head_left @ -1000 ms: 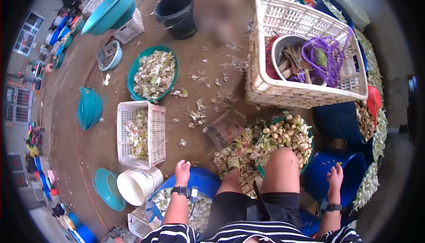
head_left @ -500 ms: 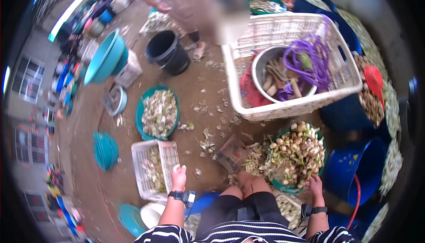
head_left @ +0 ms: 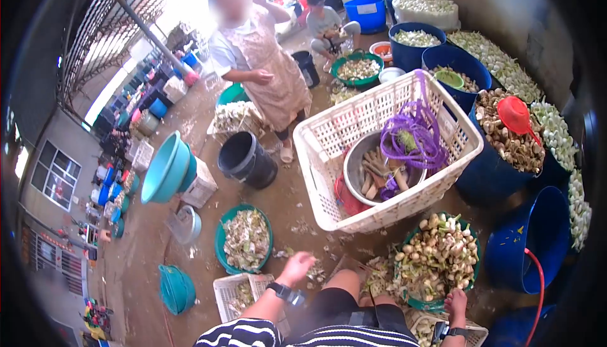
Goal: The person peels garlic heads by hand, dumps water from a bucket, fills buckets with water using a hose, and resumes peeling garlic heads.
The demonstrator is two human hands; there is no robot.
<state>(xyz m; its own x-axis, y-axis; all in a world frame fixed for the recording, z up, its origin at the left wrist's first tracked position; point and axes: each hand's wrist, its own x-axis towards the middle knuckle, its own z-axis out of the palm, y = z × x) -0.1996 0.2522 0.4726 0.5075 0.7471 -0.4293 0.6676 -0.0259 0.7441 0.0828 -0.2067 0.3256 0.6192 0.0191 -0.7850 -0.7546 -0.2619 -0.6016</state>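
My left hand (head_left: pixel 297 268) is raised in front of my lap, right of a small white crate (head_left: pixel 229 293) of pale scraps. Its fingers point forward and to the right, loosely stretched, with nothing visible in them. My right hand (head_left: pixel 455 303) is at the near edge of a green basket (head_left: pixel 475 265) heaped with pale round bulbs (head_left: pixel 436 252), some with green stems. The right fingers are curled, and whatever they hold is hidden. Below that basket, a pale crate (head_left: pixel 478 334) holds more pale pieces beside my leg.
A large white crate (head_left: pixel 373 220) stands ahead, holding a metal bowl (head_left: pixel 349 173) and purple rope (head_left: pixel 414 135). Blue tubs (head_left: pixel 528 239) line the right side. A black bucket (head_left: pixel 248 160) and a green basket (head_left: pixel 269 246) are left. A person (head_left: pixel 265 68) stands behind; another (head_left: pixel 329 27) sits farther back.
The view has tilted upward, so more of the standing person and the background shows. My left hand has moved right, away from the small white crate. My right hand stays at the green basket.
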